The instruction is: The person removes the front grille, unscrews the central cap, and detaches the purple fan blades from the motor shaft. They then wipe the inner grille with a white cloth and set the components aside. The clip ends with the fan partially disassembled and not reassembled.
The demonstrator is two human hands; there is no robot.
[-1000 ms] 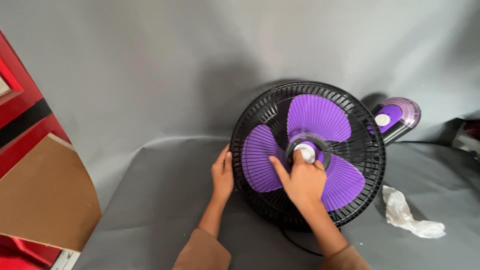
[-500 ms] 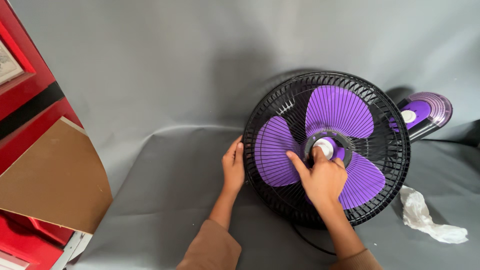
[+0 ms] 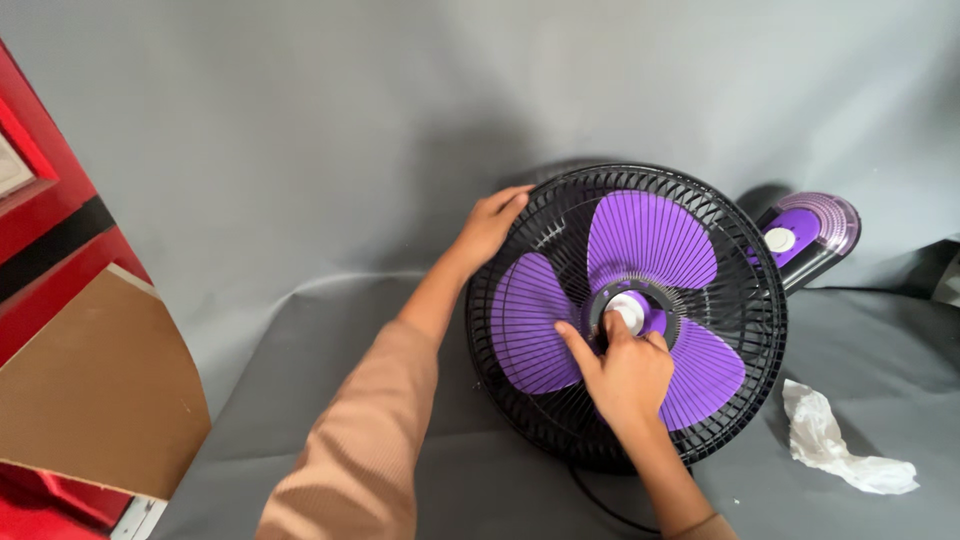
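On the gray cloth [image 3: 330,400] lies a black fan [image 3: 626,315]. Right hand [image 3: 625,375] pinches its white knob [image 3: 626,311]; left hand [image 3: 490,228] grips the cage rim.

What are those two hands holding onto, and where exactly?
The right hand pinches the white cap at the fan blade's hub. The left hand grips the upper left rim of the black fan guard.
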